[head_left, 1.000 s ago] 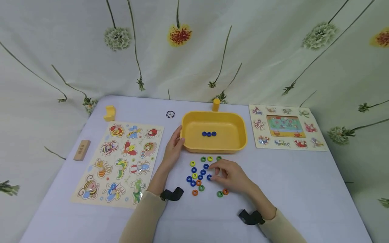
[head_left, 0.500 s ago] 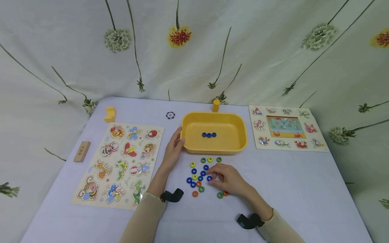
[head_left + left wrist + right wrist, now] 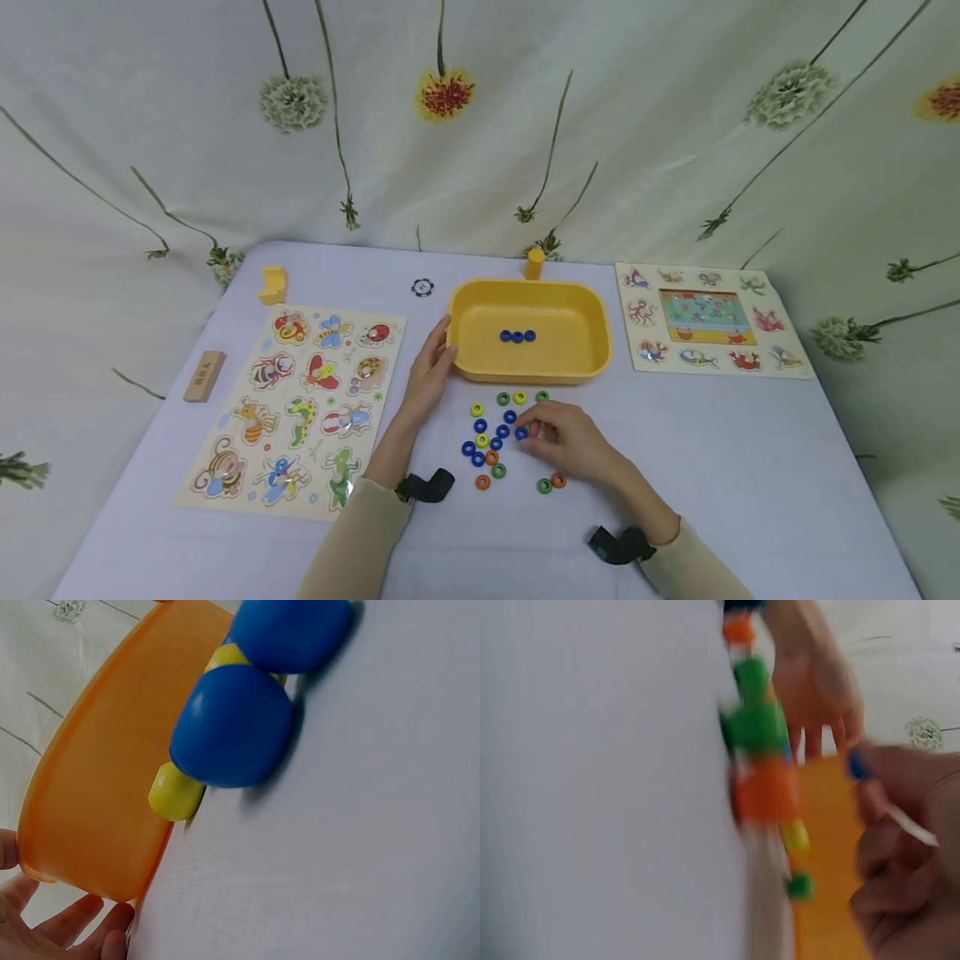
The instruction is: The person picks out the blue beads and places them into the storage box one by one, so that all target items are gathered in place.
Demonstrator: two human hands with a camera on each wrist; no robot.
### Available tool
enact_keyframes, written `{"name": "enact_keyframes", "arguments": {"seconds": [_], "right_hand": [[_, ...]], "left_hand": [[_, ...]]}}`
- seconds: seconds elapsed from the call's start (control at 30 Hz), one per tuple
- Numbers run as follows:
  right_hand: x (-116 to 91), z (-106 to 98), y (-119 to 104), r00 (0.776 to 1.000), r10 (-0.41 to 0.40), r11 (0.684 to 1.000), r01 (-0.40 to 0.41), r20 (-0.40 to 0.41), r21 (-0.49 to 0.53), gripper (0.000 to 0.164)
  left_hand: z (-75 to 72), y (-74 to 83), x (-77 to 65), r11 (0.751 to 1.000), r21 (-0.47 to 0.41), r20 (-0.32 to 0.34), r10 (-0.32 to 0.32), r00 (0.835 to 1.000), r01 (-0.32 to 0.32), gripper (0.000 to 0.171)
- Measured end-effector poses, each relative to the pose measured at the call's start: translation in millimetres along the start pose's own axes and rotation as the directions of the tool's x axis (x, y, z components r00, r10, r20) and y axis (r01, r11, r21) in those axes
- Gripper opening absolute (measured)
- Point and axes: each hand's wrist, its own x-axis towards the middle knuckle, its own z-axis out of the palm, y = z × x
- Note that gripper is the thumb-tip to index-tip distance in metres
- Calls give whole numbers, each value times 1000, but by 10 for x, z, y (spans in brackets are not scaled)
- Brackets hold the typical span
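My left hand (image 3: 427, 371) rests against the left wall of a yellow tray (image 3: 558, 333), its fairly straight fingers spread along the outside in the left wrist view. Inside the tray sit three blue beads (image 3: 517, 337) in a row. My right hand (image 3: 566, 437) pinches another blue bead (image 3: 857, 763) between thumb and finger, just in front of the tray. Beside it lie loose ring-shaped beads on the white cloth: several blue beads (image 3: 480, 426), yellow beads (image 3: 477, 409), green beads (image 3: 499, 471) and orange beads (image 3: 482, 482). Curled fingers partly hide the right palm.
An insect puzzle board (image 3: 303, 408) lies at left, near a wooden block (image 3: 204, 376) and a yellow angular block (image 3: 273, 285). Behind the tray stand a yellow cylinder (image 3: 534, 264) and a round chip (image 3: 422, 287). A sea-animal board (image 3: 712, 354) lies at back right.
My right hand has closed its fingertips on the blue bead at the right of the group and shifted it slightly. The left hand has stayed at the tray.
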Motion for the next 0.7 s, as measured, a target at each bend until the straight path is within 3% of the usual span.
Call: {"name": "enact_keyframes", "arguments": {"seconds": [0.13, 0.2, 0.3, 0.47, 0.57, 0.7], "right_hand": [[199, -339, 35, 990, -17, 998, 25, -141, 55, 19], [347, -496, 96, 979, 6, 1000, -6, -204, 0, 19], [594, -637, 207, 965, 89, 986, -121, -246, -117, 18], [903, -667, 384, 945, 288, 914, -319, -155, -251, 17], [1012, -628, 471, 928, 368, 880, -370, -66, -297, 17], [1078, -595, 525, 910, 414, 863, -392, 0, -318, 16]], "left_hand": [[10, -7, 0, 1000, -2, 2, 8, 1000, -8, 49], [19, -13, -1, 1000, -5, 1, 8, 1000, -8, 49], [19, -19, -6, 1000, -5, -2, -6, 1000, 6, 49], [23, -32, -18, 1000, -3, -8, -10, 1000, 10, 49], [17, -33, -15, 1000, -1, -11, -1, 1000, 1, 49], [-1, -101, 43, 1000, 1, -15, -3, 1000, 3, 48]]}}
